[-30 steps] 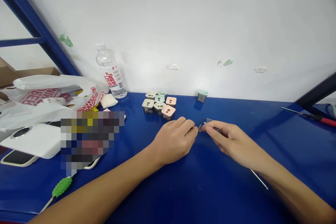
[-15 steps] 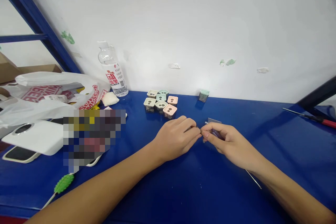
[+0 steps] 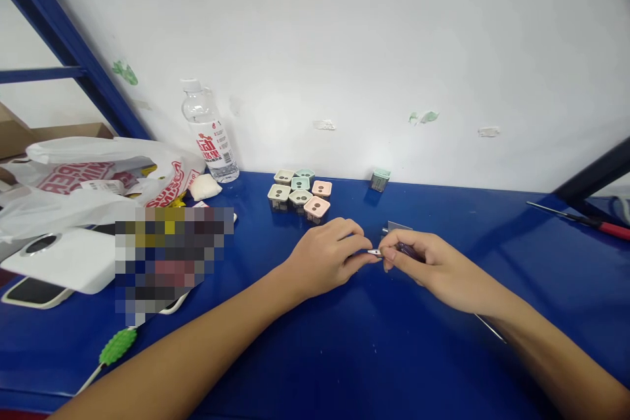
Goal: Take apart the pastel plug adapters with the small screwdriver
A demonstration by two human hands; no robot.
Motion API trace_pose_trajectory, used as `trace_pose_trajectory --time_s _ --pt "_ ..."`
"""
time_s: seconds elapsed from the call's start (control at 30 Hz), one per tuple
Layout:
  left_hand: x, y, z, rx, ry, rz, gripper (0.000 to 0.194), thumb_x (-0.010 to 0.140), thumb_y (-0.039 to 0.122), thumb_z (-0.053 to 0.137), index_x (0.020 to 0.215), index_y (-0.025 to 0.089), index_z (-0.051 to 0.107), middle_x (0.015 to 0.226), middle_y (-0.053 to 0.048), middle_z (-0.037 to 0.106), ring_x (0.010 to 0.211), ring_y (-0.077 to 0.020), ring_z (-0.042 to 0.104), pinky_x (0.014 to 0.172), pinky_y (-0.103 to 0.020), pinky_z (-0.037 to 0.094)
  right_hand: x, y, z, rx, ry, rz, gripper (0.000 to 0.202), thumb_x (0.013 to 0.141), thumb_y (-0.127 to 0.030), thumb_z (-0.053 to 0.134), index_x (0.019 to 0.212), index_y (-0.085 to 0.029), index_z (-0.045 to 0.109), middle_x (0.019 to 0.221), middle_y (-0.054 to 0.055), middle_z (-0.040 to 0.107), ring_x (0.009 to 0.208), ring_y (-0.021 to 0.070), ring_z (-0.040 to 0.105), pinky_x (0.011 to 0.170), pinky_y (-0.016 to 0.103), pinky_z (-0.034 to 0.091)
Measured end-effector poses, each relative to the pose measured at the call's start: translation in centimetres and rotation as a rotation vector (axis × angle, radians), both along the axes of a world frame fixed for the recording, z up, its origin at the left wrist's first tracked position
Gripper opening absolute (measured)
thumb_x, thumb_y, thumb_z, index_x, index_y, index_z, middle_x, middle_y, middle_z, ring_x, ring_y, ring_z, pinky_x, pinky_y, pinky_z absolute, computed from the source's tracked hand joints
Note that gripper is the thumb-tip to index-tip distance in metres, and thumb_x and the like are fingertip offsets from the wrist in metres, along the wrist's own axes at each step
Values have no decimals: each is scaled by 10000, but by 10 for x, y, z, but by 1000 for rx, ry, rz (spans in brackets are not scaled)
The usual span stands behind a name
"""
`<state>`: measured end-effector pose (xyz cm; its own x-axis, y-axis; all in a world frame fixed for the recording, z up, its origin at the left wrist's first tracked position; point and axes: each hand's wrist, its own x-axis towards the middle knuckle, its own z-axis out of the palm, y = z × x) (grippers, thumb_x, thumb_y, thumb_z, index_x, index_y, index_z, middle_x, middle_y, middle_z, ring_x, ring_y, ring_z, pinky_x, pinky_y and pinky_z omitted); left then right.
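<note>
Between the fingertips of my two hands is a small metal pencil sharpener piece (image 3: 375,252), pale with a dark spot. My left hand (image 3: 327,257) pinches it from the left with thumb and index finger. My right hand (image 3: 430,266) meets it from the right, fingertips closed on its other end. Tucked in the right palm is a screwdriver with a dark purple handle (image 3: 409,251); its thin metal shaft (image 3: 489,328) shows below the wrist. Just behind the right fingers lies a grey, see-through part (image 3: 399,226), partly hidden.
Several two-hole pencil sharpeners (image 3: 299,197) stand grouped beyond my left hand. One green sharpener (image 3: 380,180) sits alone by the wall. At left are a water bottle (image 3: 210,138), plastic bags (image 3: 93,177) and a white phone (image 3: 63,259). A red-handled screwdriver (image 3: 613,230) lies far right.
My fingertips have parted slightly, so the small metal piece now shows between them. The screwdriver shaft under my right wrist has shifted a little to the right.
</note>
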<state>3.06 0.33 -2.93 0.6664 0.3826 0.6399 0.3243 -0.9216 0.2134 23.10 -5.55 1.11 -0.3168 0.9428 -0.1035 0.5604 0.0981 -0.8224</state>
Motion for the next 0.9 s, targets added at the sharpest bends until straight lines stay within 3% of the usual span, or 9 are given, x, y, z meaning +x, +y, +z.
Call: trace_pose_trajectory --time_s 0.1,0.2,0.27,0.43,0.7,0.9 --pt "1 -1 1 -103 -14 -23 231 903 377 548 966 167 622 902 -51 636 845 -141 586 761 -270 502 -1 0 0 21 -22 -7 298 933 -452 456 800 -212 572 732 0 524 592 126 403 528 260 310" --pt "2 -2 3 -295 -86 -62 581 746 489 704 1205 187 514 987 -56 601 910 -175 578 831 -341 513 -1 -1 0 56 -17 -23 287 933 -441 467 795 -216 579 720 -9 522 598 127 406 540 261 317" --pt "2 -2 4 -378 -94 -100 734 698 468 753 1305 211 430 1042 -61 570 947 -189 568 864 -380 510 -2 -1 1 74 2 -18 287 934 -442 474 797 -216 585 723 -14 531 600 123 406 553 261 326" --pt "3 -6 2 -410 -68 -174 627 838 204 614 1397 213 330 1140 -86 526 1055 -180 542 941 -379 486 -7 -2 -1 98 53 -17 302 936 -449 477 795 -206 588 763 -2 572 656 129 451 607 266 356" --pt "4 -7 -4 -443 -19 -214 739 861 184 580 1481 265 185 1211 -96 495 1109 -196 530 949 -398 495 -12 -1 -8 51 90 -39 326 896 -477 537 744 -192 580 726 1 581 642 131 474 594 268 369" --pt "5 -9 -3 -477 20 -201 765 889 238 556 1500 236 95 1240 -116 460 1071 -189 543 921 -373 510 -14 0 -15 39 168 -81 323 855 -462 604 693 -187 550 646 -25 553 593 115 457 566 255 358"
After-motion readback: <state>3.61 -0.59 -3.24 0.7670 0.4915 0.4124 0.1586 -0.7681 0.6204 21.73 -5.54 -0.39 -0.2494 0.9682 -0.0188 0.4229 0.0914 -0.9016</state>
